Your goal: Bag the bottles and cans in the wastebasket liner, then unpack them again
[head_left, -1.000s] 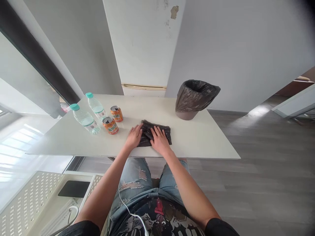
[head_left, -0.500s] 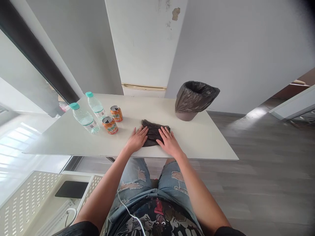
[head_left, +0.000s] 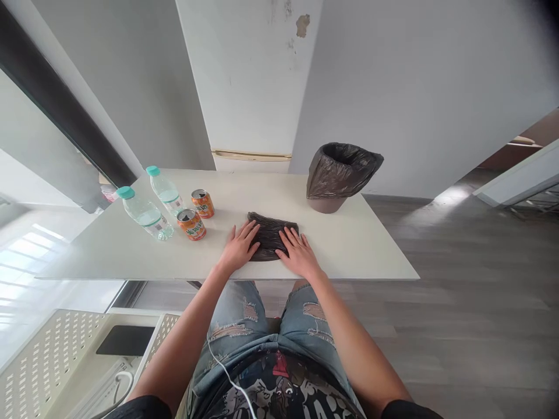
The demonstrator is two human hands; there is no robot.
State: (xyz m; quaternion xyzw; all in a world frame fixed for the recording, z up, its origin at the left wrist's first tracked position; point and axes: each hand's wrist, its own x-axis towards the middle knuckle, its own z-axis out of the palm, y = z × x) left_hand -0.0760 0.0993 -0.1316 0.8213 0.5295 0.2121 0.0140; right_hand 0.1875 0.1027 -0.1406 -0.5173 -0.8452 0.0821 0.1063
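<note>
A folded black plastic bag (head_left: 269, 235) lies flat on the white table (head_left: 349, 250) in front of me. My left hand (head_left: 239, 247) rests on the bag's left edge, palm down with its fingers stretched out. On the bag's right edge lies my right hand (head_left: 299, 251), also flat, fingers spread. Left of my hands stand two orange drink cans, the nearer can (head_left: 191, 224) and the farther can (head_left: 202, 203); both tops look opened. Beside them are two clear bottles with turquoise caps, a front bottle (head_left: 148, 218) and a back bottle (head_left: 166, 192).
A brown bin (head_left: 327, 205) with a dark bag liner (head_left: 340, 174) over its rim stands at the table's back right. A white fridge door (head_left: 253, 81) rises behind the table. At lower left is a white perforated cart (head_left: 39, 361) holding a dark flat object (head_left: 126, 340) and a cable.
The view has shifted slightly, so the table's things appear a little farther left. My left hand has slid slightly outward, and more of the bag shows between my hands, looking flatter.
</note>
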